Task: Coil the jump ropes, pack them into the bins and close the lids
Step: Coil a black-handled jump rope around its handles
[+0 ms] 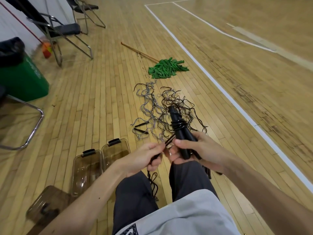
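Right hand (pixel 201 150): clamped round a pair of black handles (pixel 176 119), held together, tips pointing away. Left hand (pixel 144 158): close beside it on the left, pinching the dark cord (pixel 169 140) that runs up to a few turns wound round the handles. The hands are nearly touching. A slack tail hangs down between the knees.

Step in hand, as I judge it: winding the cord onto the handles.
- Grip the pair firmly so the handles don't scissor apart.
- Feed the cord through the left pinch under light tension.
- Lay each turn beside the last, not across it.
- Let the hanging tail run free so it doesn't knot.
- Tuck the end under a turn.

Outward: the remaining jump ropes (pixel 152 102) lie in a loose grey-and-dark tangle on the floor (pixel 101 99) just ahead. Two translucent bins (pixel 75 168) sit near left; I cannot tell whether they are lidded. A green mop (pixel 166 67) lies farther off.
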Action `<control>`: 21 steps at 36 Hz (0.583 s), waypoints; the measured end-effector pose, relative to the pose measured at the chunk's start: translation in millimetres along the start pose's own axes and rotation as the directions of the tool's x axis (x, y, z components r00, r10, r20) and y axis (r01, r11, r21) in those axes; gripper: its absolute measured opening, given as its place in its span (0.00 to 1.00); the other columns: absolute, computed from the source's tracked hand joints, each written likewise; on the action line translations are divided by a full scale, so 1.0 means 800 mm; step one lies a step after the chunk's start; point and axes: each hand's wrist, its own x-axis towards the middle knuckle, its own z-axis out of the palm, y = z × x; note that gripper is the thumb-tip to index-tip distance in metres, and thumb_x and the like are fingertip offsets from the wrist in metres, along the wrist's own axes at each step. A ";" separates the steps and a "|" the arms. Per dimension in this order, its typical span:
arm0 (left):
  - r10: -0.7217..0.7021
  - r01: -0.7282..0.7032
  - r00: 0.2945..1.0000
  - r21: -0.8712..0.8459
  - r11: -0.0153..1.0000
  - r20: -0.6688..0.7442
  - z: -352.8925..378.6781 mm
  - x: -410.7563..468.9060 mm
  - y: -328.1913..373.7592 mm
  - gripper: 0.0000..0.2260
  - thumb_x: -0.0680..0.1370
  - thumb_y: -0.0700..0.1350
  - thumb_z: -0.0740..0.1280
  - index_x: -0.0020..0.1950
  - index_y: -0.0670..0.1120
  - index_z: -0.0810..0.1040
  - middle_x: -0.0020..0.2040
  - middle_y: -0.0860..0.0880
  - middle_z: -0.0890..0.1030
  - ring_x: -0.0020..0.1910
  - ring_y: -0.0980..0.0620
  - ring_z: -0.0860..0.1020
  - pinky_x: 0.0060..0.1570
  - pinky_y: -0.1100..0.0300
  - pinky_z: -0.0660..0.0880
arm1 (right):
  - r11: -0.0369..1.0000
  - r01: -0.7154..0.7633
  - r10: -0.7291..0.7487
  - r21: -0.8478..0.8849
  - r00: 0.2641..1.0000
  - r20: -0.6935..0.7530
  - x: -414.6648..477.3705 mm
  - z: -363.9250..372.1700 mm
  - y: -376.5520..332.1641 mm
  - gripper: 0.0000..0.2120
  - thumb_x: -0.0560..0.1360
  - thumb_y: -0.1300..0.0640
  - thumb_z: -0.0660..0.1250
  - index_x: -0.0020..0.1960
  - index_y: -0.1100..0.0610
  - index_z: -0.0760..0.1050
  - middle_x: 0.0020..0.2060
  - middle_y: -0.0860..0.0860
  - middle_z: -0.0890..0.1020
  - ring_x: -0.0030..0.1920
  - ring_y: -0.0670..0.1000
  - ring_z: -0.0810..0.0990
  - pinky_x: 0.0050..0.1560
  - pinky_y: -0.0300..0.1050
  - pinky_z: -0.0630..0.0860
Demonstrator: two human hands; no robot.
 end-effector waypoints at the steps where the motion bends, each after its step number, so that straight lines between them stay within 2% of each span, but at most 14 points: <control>1: 0.002 -0.002 1.000 0.035 0.999 -0.016 0.002 -0.001 -0.001 0.16 0.83 0.55 0.56 0.51 0.43 0.74 0.30 0.50 0.64 0.28 0.53 0.59 0.31 0.60 0.60 | 1.000 0.005 -0.005 -0.012 1.000 -0.021 0.001 -0.003 -0.001 0.10 0.75 0.60 0.70 0.52 0.65 0.75 0.42 0.61 0.83 0.41 0.58 0.84 0.44 0.51 0.83; 4: 0.011 -0.003 0.998 0.128 0.992 -0.058 0.006 -0.003 -0.001 0.20 0.84 0.56 0.54 0.52 0.41 0.74 0.29 0.51 0.60 0.29 0.52 0.55 0.31 0.59 0.56 | 0.998 0.014 -0.016 -0.057 0.999 -0.044 0.002 -0.008 0.001 0.08 0.77 0.61 0.70 0.51 0.65 0.75 0.40 0.60 0.81 0.36 0.56 0.80 0.38 0.47 0.79; 8: 0.013 0.011 0.995 0.237 0.972 -0.102 0.008 -0.005 0.002 0.21 0.84 0.57 0.54 0.49 0.41 0.75 0.28 0.53 0.62 0.26 0.55 0.57 0.29 0.63 0.58 | 0.992 0.031 -0.043 -0.119 0.995 -0.095 0.005 -0.013 0.012 0.06 0.78 0.62 0.70 0.49 0.65 0.76 0.37 0.59 0.79 0.34 0.54 0.77 0.35 0.46 0.77; 10: 0.049 -0.005 0.992 0.349 0.937 -0.118 0.013 -0.008 0.005 0.20 0.85 0.55 0.54 0.48 0.41 0.76 0.27 0.55 0.63 0.25 0.57 0.60 0.29 0.65 0.59 | 0.982 0.039 -0.070 -0.186 0.984 -0.165 0.010 -0.017 0.020 0.05 0.77 0.63 0.71 0.46 0.64 0.77 0.35 0.58 0.79 0.32 0.54 0.77 0.34 0.46 0.77; 12: 0.109 -0.020 0.986 0.566 0.824 -0.124 0.022 -0.011 0.011 0.18 0.86 0.51 0.54 0.49 0.42 0.78 0.27 0.57 0.66 0.24 0.60 0.66 0.28 0.67 0.61 | 0.973 0.026 -0.080 -0.231 0.971 -0.225 0.014 -0.020 0.032 0.05 0.77 0.63 0.72 0.44 0.63 0.78 0.34 0.58 0.79 0.32 0.55 0.77 0.35 0.48 0.77; 14: 0.144 -0.014 0.982 0.702 0.712 -0.127 0.030 -0.012 0.016 0.16 0.86 0.51 0.54 0.48 0.47 0.78 0.30 0.57 0.68 0.27 0.65 0.70 0.28 0.67 0.63 | 0.977 0.014 -0.066 -0.211 0.968 -0.240 0.019 -0.021 0.039 0.05 0.77 0.64 0.72 0.44 0.63 0.78 0.34 0.58 0.80 0.33 0.56 0.77 0.36 0.48 0.78; 19: 0.150 0.020 0.981 0.833 0.552 -0.123 0.021 -0.020 0.020 0.16 0.85 0.54 0.56 0.45 0.47 0.74 0.34 0.52 0.73 0.30 0.55 0.69 0.30 0.59 0.64 | 0.976 -0.034 -0.013 -0.214 0.977 -0.211 0.018 -0.024 0.035 0.05 0.76 0.63 0.73 0.49 0.63 0.79 0.38 0.58 0.82 0.34 0.55 0.79 0.38 0.47 0.80; 21: 0.143 0.027 0.984 0.877 0.480 -0.108 0.023 -0.023 0.025 0.14 0.85 0.54 0.56 0.46 0.48 0.73 0.36 0.51 0.75 0.32 0.54 0.70 0.29 0.60 0.63 | 0.970 -0.053 0.001 -0.236 0.976 -0.217 0.017 -0.025 0.035 0.07 0.75 0.63 0.74 0.51 0.64 0.79 0.38 0.58 0.83 0.35 0.55 0.80 0.38 0.47 0.80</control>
